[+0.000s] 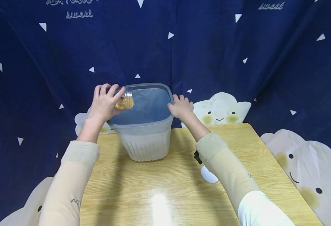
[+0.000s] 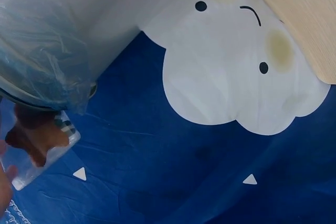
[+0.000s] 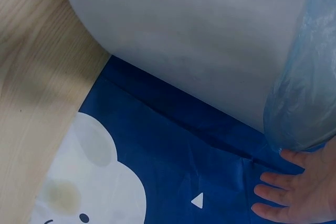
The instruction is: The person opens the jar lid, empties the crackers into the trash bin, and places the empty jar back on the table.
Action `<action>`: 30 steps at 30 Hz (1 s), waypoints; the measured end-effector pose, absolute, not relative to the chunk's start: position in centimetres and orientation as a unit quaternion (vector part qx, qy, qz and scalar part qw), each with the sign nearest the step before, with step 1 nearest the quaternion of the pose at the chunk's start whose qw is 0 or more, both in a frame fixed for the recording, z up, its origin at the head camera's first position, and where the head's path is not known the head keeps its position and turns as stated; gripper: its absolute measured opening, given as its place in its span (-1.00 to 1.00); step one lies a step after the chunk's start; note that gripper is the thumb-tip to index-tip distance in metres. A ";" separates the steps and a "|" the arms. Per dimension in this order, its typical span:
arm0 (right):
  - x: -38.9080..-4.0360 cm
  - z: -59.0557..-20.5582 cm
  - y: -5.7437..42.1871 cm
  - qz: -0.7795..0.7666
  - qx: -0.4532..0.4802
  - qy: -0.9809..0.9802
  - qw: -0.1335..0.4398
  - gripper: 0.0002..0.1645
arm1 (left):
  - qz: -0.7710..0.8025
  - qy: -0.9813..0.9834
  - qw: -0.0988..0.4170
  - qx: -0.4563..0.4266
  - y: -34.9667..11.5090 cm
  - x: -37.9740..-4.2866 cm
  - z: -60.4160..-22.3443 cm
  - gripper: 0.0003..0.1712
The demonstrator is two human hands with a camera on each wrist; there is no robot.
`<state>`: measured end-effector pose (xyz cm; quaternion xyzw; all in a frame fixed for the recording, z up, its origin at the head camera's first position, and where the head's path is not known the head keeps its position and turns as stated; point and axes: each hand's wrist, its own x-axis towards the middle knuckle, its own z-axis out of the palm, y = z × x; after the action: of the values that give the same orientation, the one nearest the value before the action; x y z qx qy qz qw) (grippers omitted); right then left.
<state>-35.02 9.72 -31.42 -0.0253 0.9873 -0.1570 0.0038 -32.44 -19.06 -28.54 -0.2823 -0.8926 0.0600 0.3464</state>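
Observation:
On its side at the bin's left rim lies a clear plastic jar (image 1: 128, 102), gripped by my left hand (image 1: 104, 102), with golden-orange contents showing through its wall. In the left wrist view the jar (image 2: 55, 148) shows brown-orange contents, and only the fingertips (image 2: 6, 182) of that hand appear. The waste bin (image 1: 147, 142) is white, lined with a bluish translucent bag (image 1: 151, 105) folded over its rim. My right hand (image 1: 181, 108) is at the bin's right rim, thumb at the edge. Its other fingers spread outward beside the bag in the right wrist view.
The bin stands at the far edge of a wooden table (image 1: 143, 188). A white disc (image 1: 209, 174) and a small black object (image 1: 197, 157) lie partly hidden by the right sleeve (image 1: 224, 166). Behind hangs a dark blue curtain (image 1: 205, 56) with white triangles and clouds.

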 end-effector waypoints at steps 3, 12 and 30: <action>-35.0 -31.4 9.7 -0.158 -0.026 0.987 0.002 -0.27 | 0.073 -0.887 0.353 -0.289 -19.1 -32.5 -28.6 0.06; -35.1 -31.6 9.7 -0.159 -0.025 0.987 0.000 -0.28 | 0.135 -0.872 0.346 -0.318 -19.0 -32.5 -28.6 -0.01; -35.1 -31.5 9.6 -0.158 -0.027 0.987 -0.001 -0.28 | 0.171 -0.857 0.329 -0.357 -18.9 -32.4 -28.5 -0.11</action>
<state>-35.12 9.63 -31.49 -0.0268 0.9871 -0.1580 -0.0011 -32.43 -18.88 -28.49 -0.3571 -0.8574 0.1714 0.3286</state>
